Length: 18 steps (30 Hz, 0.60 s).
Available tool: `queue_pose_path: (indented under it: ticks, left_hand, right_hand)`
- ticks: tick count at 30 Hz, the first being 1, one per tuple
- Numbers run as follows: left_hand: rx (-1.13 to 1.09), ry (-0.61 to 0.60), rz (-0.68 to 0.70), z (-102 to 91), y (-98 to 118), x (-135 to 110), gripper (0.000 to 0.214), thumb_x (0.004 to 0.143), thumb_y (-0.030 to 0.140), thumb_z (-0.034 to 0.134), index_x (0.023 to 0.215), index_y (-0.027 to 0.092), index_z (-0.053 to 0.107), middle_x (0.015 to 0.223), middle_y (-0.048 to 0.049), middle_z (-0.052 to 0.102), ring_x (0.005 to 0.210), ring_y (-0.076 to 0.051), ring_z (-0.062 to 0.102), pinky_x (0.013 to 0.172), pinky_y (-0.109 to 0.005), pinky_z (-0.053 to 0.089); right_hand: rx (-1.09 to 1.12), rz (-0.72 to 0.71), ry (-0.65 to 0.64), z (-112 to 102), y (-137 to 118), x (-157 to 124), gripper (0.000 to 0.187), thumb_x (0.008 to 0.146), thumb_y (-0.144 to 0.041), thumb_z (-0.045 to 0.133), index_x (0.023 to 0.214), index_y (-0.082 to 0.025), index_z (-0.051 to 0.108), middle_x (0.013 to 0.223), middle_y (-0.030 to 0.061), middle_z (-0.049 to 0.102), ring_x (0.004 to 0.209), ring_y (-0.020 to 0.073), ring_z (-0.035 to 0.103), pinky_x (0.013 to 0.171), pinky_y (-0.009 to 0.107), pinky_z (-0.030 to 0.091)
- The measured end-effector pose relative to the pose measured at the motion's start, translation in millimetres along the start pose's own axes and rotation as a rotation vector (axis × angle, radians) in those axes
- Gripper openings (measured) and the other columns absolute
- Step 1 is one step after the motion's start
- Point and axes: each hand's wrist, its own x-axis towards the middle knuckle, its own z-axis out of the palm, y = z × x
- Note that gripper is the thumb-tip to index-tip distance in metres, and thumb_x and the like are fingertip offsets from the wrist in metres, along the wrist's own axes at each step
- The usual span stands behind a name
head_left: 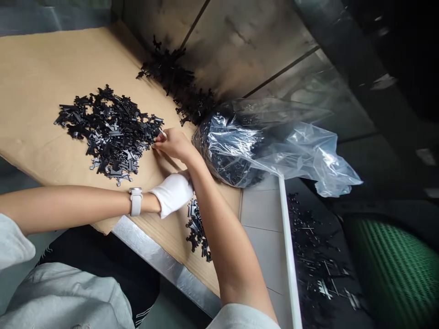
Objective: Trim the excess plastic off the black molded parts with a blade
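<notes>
My right hand (pixel 174 144) is bare, and its fingers pinch together at the right edge of a loose pile of small black plastic parts (pixel 113 130). What sits between the fingertips is too small to make out; a small white bit shows at one finger. My left hand (pixel 174 192) wears a white glove and passes behind my right forearm, which hides its fingers. A light watch (pixel 136 201) is on the left wrist. Just beyond the glove, more black parts (pixel 195 226) lie on the brown board (pixel 30 91), partly covered by my right arm.
A clear plastic bag (pixel 236 146) full of black parts lies right of my hands, its loose end trailing right. Another dark heap (pixel 171 68) rests against the metal wall. A white-edged tray (pixel 264 228), a dark surface with scattered parts, and a green mesh chair (pixel 394 260) are at right.
</notes>
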Motion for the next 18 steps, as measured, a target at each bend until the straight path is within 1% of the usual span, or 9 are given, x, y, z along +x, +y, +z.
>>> queue_pose_path:
  ticks: [3,5,7,8,10,12,14,16,18]
  left_hand:
    - [0.007,-0.062,-0.023,-6.0,4,-4,0.026,0.102,0.029,0.066,0.123,0.015,0.068,0.129,-0.0115,0.071,0.117,-0.027,0.069,0.102,-0.05,0.06]
    - [-0.015,-0.081,-0.032,-10.3,6,-4,0.018,0.103,0.017,0.058,0.115,0.013,0.071,0.126,-0.0141,0.073,0.12,-0.029,0.069,0.106,-0.049,0.058]
    - [-0.057,-0.089,-0.045,-14.5,7,-3,0.019,0.102,0.011,0.055,0.109,0.013,0.072,0.122,-0.0144,0.074,0.119,-0.029,0.069,0.106,-0.048,0.056]
    - [-0.085,-0.09,-0.055,-16.2,7,-3,0.017,0.101,0.011,0.055,0.106,0.012,0.071,0.118,-0.0138,0.075,0.114,-0.027,0.07,0.103,-0.046,0.058]
    - [-0.162,-0.085,-0.087,-19.1,7,-2,0.015,0.102,0.015,0.055,0.102,0.013,0.069,0.105,-0.011,0.076,0.096,-0.023,0.073,0.091,-0.04,0.06]
    - [-0.26,-0.065,-0.118,-21.2,8,-2,0.02,0.103,0.019,0.049,0.095,0.015,0.067,0.09,-0.0078,0.073,0.08,-0.02,0.07,0.079,-0.035,0.059]
    - [-0.368,-0.033,-0.145,-23.3,11,-4,0.021,0.102,0.022,0.047,0.09,0.019,0.062,0.082,-0.0044,0.069,0.075,-0.018,0.066,0.076,-0.032,0.057]
    - [-0.484,0.004,-0.189,-25.9,15,-7,0.021,0.103,0.027,0.042,0.089,0.021,0.056,0.081,-0.0021,0.063,0.074,-0.016,0.063,0.076,-0.03,0.056]
    - [-0.597,0.01,-0.247,-29.0,22,-9,0.032,0.107,0.033,0.026,0.089,0.022,0.049,0.077,-0.0006,0.057,0.066,-0.014,0.057,0.068,-0.027,0.054]
  right_hand:
    - [-0.002,0.029,-0.015,0,7,-7,0.018,0.08,-0.012,0.065,0.072,-0.021,0.052,0.068,-0.0034,0.053,0.069,0.0146,0.048,0.065,0.028,0.036]
    - [0.002,0.04,-0.002,1,10,-10,0.021,0.075,-0.011,0.07,0.077,-0.022,0.051,0.073,-0.0034,0.055,0.073,0.0149,0.05,0.066,0.028,0.036]
    - [0.008,0.054,0.013,-1,12,-14,0.027,0.071,-0.012,0.074,0.077,-0.022,0.05,0.074,-0.0036,0.054,0.073,0.0152,0.049,0.066,0.028,0.035]
    - [0.012,0.062,0.023,-3,14,-17,0.027,0.071,-0.011,0.074,0.074,-0.023,0.05,0.071,-0.0039,0.052,0.072,0.0152,0.048,0.065,0.028,0.035]
    - [0.032,0.072,0.058,-12,19,-28,0.028,0.073,-0.01,0.07,0.069,-0.024,0.047,0.066,-0.0045,0.048,0.069,0.0149,0.045,0.065,0.03,0.033]
    - [0.075,0.072,0.121,-23,29,-47,0.027,0.078,-0.01,0.064,0.066,-0.024,0.045,0.064,-0.0046,0.046,0.068,0.0144,0.043,0.067,0.031,0.033]
    - [0.139,0.082,0.198,-34,42,-76,0.022,0.083,-0.014,0.062,0.069,-0.023,0.047,0.066,-0.0042,0.048,0.068,0.014,0.044,0.068,0.032,0.034]
    - [0.21,0.102,0.274,-39,54,-110,0.012,0.084,-0.019,0.064,0.078,-0.021,0.053,0.071,-0.0036,0.053,0.067,0.0132,0.046,0.067,0.032,0.037]
    - [0.28,0.11,0.311,-36,62,-143,0.013,0.082,-0.024,0.07,0.089,-0.019,0.06,0.076,-0.0023,0.059,0.067,0.0127,0.05,0.064,0.03,0.039]
